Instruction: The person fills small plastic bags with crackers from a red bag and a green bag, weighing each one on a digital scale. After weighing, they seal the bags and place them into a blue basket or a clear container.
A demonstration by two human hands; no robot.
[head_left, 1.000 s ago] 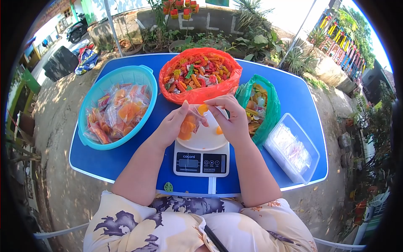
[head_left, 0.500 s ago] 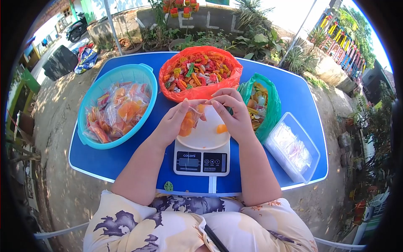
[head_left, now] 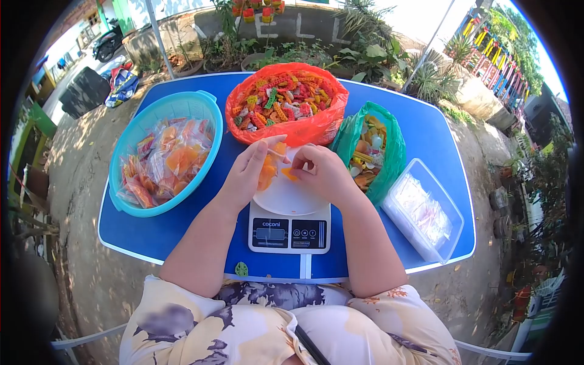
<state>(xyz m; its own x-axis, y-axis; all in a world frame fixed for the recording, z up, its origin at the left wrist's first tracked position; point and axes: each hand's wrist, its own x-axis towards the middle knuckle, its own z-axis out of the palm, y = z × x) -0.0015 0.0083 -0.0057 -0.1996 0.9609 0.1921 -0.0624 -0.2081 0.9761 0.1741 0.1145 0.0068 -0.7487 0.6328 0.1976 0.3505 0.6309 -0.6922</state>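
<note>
My left hand [head_left: 246, 173] is closed round a small clear plastic bag [head_left: 266, 175] with orange pieces inside, over the left side of the scale's plate. Between the fingertips of my right hand [head_left: 319, 173] is an orange piece [head_left: 291, 174], close to the bag's right side. Under both hands lies the white round plate [head_left: 292, 204] on the white kitchen scale [head_left: 289, 244]. Behind them stands a red plastic bag [head_left: 328, 126] full of colourful snack pieces. A green plastic bag [head_left: 395, 143] with yellowish pieces is open to the right of my right hand.
A turquoise basket [head_left: 207, 171] of filled clear packets stands at the left of the blue table [head_left: 182, 237]. At the right is a clear box [head_left: 448, 252] of plastic bags. A small green piece [head_left: 241, 269] lies near the front edge.
My right hand has moved down from the bag's opening and taken hold of the orange piece that lay on the plate. The view has shifted slightly.
</note>
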